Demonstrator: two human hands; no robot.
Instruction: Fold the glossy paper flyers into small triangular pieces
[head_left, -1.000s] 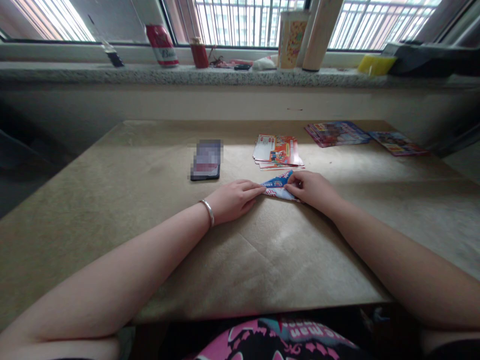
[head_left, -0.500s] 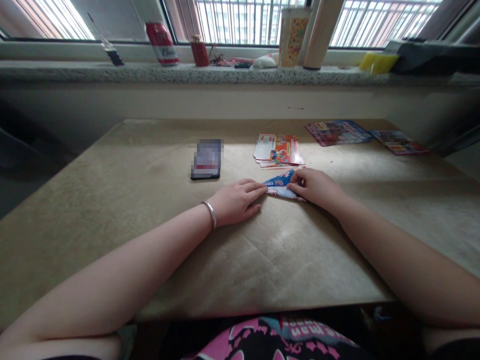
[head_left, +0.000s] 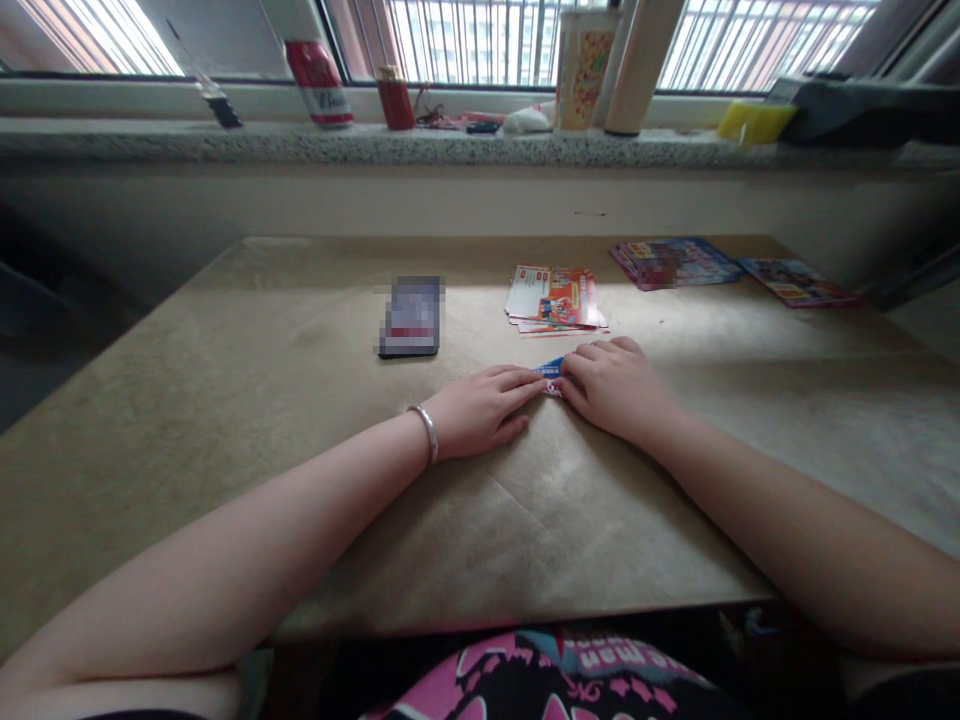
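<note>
A small folded sheet of printed paper (head_left: 553,371), blue and white, lies on the table between my two hands. My left hand (head_left: 484,408), with a silver bangle at the wrist, rests flat with its fingers stretched out, their tips on the paper's left end. From the right, my right hand (head_left: 611,388) bends its fingers over the paper, thumb close to the fingertips, and covers most of it. Just beyond the hands is a loose stack of orange and white printed cards (head_left: 555,298).
A phone-like dark rectangle (head_left: 411,316), partly blurred, lies left of the cards. Colourful printed sheets (head_left: 679,262) and another pile (head_left: 796,281) sit at the far right. On the stone sill (head_left: 450,148) stand a red and white can (head_left: 318,85), a small red bottle (head_left: 395,100) and a patterned cup (head_left: 585,75).
My right hand has moved left and down over the folded paper, hiding most of it. The left hand has shifted slightly right, so the two hands are closer together.
</note>
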